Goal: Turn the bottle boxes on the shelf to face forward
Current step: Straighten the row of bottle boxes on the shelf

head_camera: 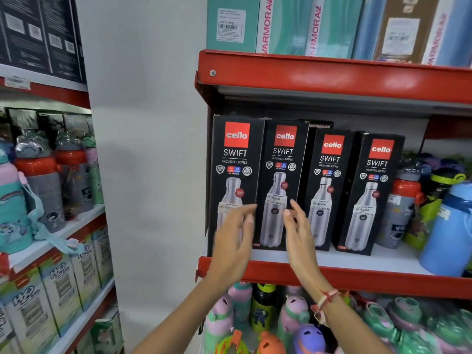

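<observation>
Several black Cello Swift bottle boxes stand in a row on the red-edged shelf (332, 260), printed fronts facing me. The leftmost box (236, 159) and the second box (282, 175) stand side by side; two more boxes (329, 175) (375, 190) sit slightly further back to the right. My left hand (236, 233) is raised in front of the leftmost box, fingers spread, holding nothing. My right hand (300, 231) hovers at the lower right edge of the second box, fingers apart; I cannot tell whether it touches.
Loose bottles (403, 208) and a blue flask (452, 226) crowd the shelf right of the boxes. Teal boxes (288, 24) fill the shelf above, children's bottles (293, 320) the one below. Another rack with bottles (38, 180) stands at the left, past a white wall.
</observation>
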`<state>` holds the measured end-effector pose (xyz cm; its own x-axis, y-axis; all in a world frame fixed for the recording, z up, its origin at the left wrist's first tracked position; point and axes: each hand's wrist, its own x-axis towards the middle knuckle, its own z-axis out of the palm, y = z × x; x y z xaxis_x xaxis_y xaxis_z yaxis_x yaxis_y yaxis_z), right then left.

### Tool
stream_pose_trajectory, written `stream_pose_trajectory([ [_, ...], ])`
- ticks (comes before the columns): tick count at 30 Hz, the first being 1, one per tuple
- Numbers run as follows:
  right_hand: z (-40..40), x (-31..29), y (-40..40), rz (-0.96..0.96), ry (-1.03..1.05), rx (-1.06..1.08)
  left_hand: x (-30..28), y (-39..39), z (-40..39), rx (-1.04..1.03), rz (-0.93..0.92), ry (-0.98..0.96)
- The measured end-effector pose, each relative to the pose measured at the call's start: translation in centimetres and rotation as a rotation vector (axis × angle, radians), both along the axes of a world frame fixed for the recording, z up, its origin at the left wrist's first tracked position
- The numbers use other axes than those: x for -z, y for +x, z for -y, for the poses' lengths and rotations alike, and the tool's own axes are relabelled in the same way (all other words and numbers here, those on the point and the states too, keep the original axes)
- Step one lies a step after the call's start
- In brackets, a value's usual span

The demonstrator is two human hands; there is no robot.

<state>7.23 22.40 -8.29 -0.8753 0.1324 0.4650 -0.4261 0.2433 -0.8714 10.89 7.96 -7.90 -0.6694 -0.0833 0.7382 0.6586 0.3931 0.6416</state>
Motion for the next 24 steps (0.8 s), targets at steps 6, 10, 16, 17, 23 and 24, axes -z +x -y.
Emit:
stream_pose_trajectory([
  [6,-2.2,0.5,-1.8,0.141,-0.020,-0.078,0.8,-2.6,-6.3,0.182,0.479,0.097],
  [10,-2.4,0.2,-2.4,0.205,0.005,-0.169,0.3,-3.7,-7.4,0.077,0.586,0.201],
  [16,-3.9,0.5,-1.0,0.214,0.089,-0.202,1.2,-1.9,-7.0,0.047,0.557,0.162],
  [17,-4.2,0.7,-0.4,0.204,0.103,-0.208,1.5,-1.4,-6.6,0.055,0.553,0.149],
  [23,-5.7,1.4,2.2,0.177,0.143,-0.214,1.7,0.9,-5.5,0.075,0.582,0.123],
  [24,-5.8,1.4,2.4,0.171,0.145,-0.215,1.7,1.1,-5.5,0.077,0.584,0.131],
])
